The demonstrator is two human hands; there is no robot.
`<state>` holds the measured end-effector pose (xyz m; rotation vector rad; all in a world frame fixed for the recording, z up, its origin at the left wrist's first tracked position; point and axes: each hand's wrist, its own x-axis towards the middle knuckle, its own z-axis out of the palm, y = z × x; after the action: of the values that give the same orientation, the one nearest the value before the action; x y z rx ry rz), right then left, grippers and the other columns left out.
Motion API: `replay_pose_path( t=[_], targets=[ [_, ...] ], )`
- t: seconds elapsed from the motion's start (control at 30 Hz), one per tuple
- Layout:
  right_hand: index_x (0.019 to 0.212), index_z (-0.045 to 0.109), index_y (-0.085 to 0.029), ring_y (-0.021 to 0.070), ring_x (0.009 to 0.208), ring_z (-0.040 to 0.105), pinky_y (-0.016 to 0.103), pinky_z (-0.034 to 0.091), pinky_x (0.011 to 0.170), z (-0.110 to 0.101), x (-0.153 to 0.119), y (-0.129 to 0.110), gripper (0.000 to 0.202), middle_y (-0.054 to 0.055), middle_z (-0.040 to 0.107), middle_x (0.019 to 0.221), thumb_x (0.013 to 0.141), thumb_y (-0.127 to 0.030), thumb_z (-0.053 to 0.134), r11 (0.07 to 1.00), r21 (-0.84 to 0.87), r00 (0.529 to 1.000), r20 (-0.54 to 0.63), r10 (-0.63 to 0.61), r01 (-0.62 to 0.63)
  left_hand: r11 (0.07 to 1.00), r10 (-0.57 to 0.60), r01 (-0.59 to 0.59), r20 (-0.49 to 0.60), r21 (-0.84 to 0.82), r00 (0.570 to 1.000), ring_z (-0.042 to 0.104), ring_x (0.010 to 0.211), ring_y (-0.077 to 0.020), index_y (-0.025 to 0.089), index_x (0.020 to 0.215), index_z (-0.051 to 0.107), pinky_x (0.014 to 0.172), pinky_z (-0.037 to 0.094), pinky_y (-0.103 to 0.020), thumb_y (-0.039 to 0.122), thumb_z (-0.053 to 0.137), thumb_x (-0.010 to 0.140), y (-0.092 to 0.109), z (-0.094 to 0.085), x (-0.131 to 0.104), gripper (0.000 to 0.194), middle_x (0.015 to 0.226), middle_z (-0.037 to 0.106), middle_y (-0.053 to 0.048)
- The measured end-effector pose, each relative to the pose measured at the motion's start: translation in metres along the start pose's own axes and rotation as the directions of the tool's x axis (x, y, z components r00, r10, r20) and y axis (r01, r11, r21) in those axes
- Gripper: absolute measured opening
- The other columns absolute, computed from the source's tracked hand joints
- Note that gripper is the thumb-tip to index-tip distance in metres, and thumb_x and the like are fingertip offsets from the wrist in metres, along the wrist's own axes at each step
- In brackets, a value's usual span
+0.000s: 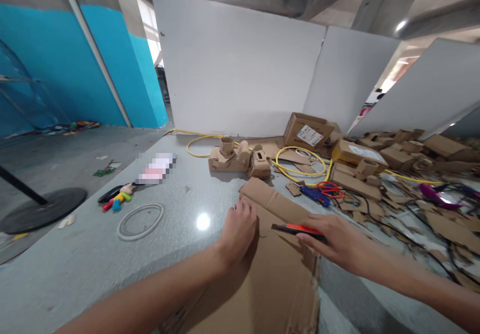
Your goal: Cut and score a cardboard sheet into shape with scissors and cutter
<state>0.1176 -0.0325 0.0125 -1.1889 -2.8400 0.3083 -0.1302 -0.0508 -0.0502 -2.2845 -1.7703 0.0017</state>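
Observation:
A large brown cardboard sheet [262, 279] lies in front of me, with a creased flap at its far end. My left hand [240, 226] is closed on its left edge near the flap, fingers curled. In my right hand [332, 236] is a box cutter [300, 229] with a red and black body. Its blade end points left, over the sheet, near a cut line in the cardboard. Whether the blade tip touches the surface I cannot tell.
Cardboard models [228, 159] stand beyond the sheet. A blue glue gun [316, 195], a yellow hose [277, 166], an open box [309, 131] and many scraps [401, 214] lie to the right. A white ring [140, 222] and a colourful toy [119, 197] lie left.

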Motion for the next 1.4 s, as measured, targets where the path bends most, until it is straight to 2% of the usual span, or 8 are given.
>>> replay_pose_path(
  t=[0.23,0.43,1.03,1.4],
  targets=[
    [0.100,0.071,-0.022,0.0230,0.080,0.066,0.034,0.040,0.070,0.0041,0.0040,-0.0008,0.042,0.006,0.073,0.089,0.104,-0.051,0.041,0.998,-0.001,0.998,-0.006,0.055,-0.055,1.000,-0.006,0.006,0.016,0.005,1.000,0.063,0.103,-0.0317,0.007,0.119,0.064,0.075,0.051,-0.038,0.007,0.040,0.098,-0.0007,-0.0024,0.0004,0.032,0.117,0.066,-0.021],
    [0.100,0.071,-0.021,0.0224,0.079,0.064,0.033,0.039,0.070,0.0040,0.0040,-0.0025,0.040,0.006,0.072,0.089,0.104,-0.049,0.042,0.999,0.020,0.999,0.010,0.051,-0.051,1.000,-0.013,0.014,0.039,-0.027,0.999,0.063,0.102,-0.0310,0.007,0.117,0.065,0.076,0.051,-0.037,0.006,0.039,0.098,-0.0006,-0.0064,-0.0007,0.031,0.117,0.065,-0.022],
    [0.098,0.069,-0.020,0.0246,0.082,0.065,0.036,0.041,0.072,0.0030,0.0058,0.0003,0.048,0.009,0.070,0.090,0.105,-0.054,0.035,0.998,-0.013,0.998,0.024,0.059,-0.059,1.000,-0.003,0.003,0.033,0.002,0.999,0.064,0.104,-0.0311,0.005,0.122,0.063,0.076,0.053,-0.038,0.007,0.042,0.099,-0.0009,-0.0039,-0.0003,0.031,0.118,0.066,-0.021],
    [0.100,0.071,-0.022,0.0241,0.084,0.066,0.035,0.041,0.072,0.0008,0.0062,-0.0038,0.040,0.006,0.073,0.091,0.104,-0.051,0.042,0.999,0.011,0.998,0.025,0.052,-0.052,1.000,0.008,-0.007,0.032,-0.013,0.999,0.064,0.105,-0.0323,0.004,0.121,0.063,0.077,0.053,-0.039,0.006,0.041,0.099,-0.0010,-0.0044,-0.0007,0.031,0.118,0.066,-0.023]
  ],
)
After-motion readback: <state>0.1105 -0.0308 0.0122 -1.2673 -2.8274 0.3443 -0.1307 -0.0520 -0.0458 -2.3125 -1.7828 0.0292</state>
